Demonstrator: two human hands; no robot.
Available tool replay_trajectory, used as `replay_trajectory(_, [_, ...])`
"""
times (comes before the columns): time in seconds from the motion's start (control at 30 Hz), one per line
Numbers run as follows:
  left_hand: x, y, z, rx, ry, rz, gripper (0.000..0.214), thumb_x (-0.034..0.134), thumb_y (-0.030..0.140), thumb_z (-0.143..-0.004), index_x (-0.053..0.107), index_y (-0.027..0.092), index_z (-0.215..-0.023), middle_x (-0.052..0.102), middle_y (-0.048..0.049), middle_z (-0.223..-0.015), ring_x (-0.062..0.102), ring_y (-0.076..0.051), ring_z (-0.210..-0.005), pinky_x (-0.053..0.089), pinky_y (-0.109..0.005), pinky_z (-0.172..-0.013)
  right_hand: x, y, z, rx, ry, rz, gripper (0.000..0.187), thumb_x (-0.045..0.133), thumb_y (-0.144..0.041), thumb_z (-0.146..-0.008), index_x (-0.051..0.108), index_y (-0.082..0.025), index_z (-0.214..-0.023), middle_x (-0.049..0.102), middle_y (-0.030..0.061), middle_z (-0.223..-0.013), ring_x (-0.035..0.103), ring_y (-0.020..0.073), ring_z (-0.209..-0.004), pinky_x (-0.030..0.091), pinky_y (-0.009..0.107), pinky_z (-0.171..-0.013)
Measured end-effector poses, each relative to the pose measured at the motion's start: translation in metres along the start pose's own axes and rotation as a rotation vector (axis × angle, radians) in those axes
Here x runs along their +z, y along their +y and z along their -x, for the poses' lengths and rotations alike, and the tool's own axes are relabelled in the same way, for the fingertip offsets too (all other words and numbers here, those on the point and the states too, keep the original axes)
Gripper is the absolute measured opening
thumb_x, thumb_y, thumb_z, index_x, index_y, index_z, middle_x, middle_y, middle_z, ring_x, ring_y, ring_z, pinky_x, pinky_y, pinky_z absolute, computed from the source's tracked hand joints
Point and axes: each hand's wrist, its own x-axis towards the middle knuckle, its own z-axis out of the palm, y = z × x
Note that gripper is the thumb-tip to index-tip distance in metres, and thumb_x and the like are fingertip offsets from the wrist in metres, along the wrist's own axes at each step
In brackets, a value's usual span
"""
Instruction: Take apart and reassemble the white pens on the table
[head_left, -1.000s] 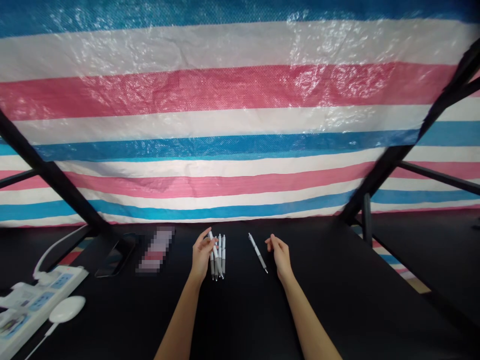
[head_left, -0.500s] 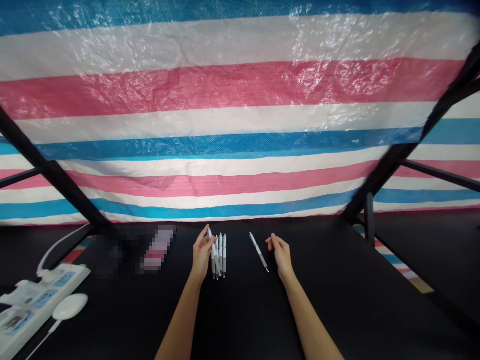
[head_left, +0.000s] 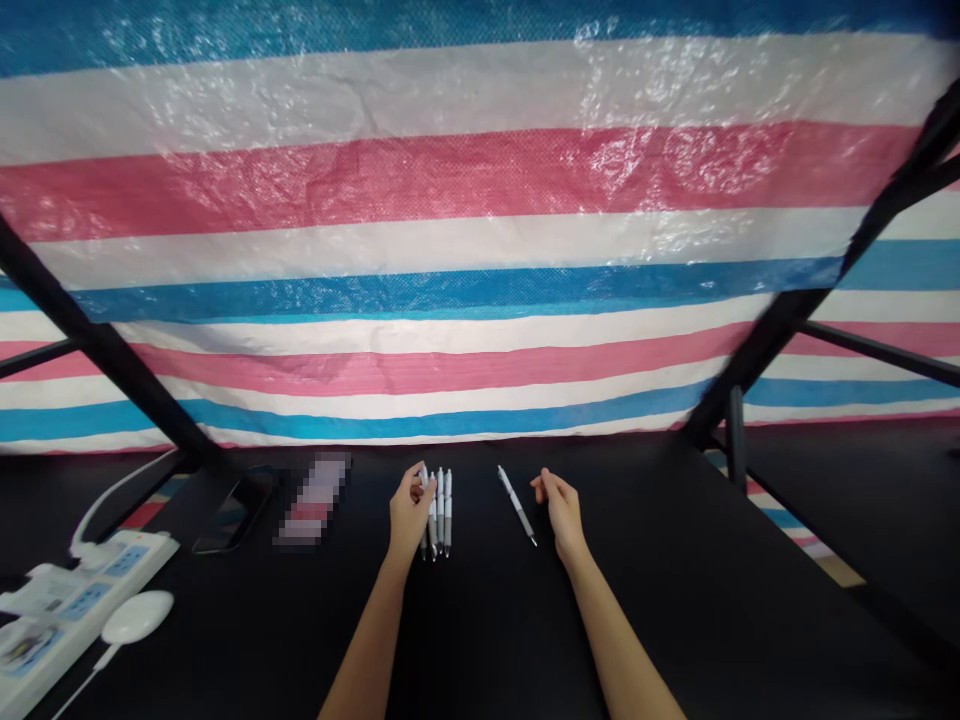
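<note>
My left hand (head_left: 409,515) is closed around the upper part of a white-and-grey click pen (head_left: 424,545), at the left end of a row of pens. Its fingers cover part of that pen and reach the one beside it. The rest of the row (head_left: 448,512), several similar pens, lies side by side on the black table, clips away from me and tips toward me. One more pen (head_left: 517,506) lies slanted, apart from the row. Just right of it, my right hand (head_left: 561,508) hovers with loosely curled fingers slightly apart, with nothing visible in them.
At left are a white power strip (head_left: 97,600) with plugs, a white rounded device (head_left: 138,617) on a cable, a dark phone (head_left: 236,510) and a blurred-out item (head_left: 313,505). Black frame bars (head_left: 142,380) and a striped sheet (head_left: 450,370) stand behind the table.
My left hand has lowered its pen from a slant over the row to lie alongside the others at the left end. My right hand has barely moved.
</note>
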Motion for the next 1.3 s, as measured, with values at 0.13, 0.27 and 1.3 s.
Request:
replay_trajectory(0.13, [-0.001,-0.006,-0.002,0.096,0.03,-0.12,0.036,0.07,0.03,-0.061,0.069,0.02,-0.095,0.06,-0.0039,-0.077,0.054,-0.018,-0.072,0.043,-0.029,-0.065,0.0,-0.001,0.0,0.001,0.007,0.01,0.051,0.054,-0.066,-0.071,0.059,-0.018,-0.054,0.042,-0.0026,-0.045,0.039,0.0121,-0.047,0.032,0.026,-0.051])
replay_trajectory(0.27, [-0.002,-0.011,-0.003,0.159,0.018,-0.221,0.028,0.066,0.027,-0.064,0.071,0.02,-0.09,0.059,-0.0088,-0.09,0.055,-0.025,-0.088,0.045,-0.033,-0.071,0.0,-0.001,0.0,0.003,-0.01,0.02,0.051,0.052,-0.066,-0.071,0.059,-0.018,-0.055,0.042,-0.0027,-0.046,0.039,0.0127,-0.048,0.032,0.027,-0.053])
replay_trajectory(1.3, [0.003,0.004,0.006,0.519,-0.2,-0.409,0.026,0.053,0.03,-0.083,0.063,0.024,-0.106,0.061,-0.0063,-0.1,0.056,-0.021,-0.096,0.045,-0.039,-0.088,0.016,-0.014,0.028,-0.573,-0.336,0.923,0.031,0.031,-0.03,-0.096,0.062,-0.024,-0.095,0.065,0.0028,-0.089,0.056,0.0166,-0.083,0.032,0.031,-0.079])
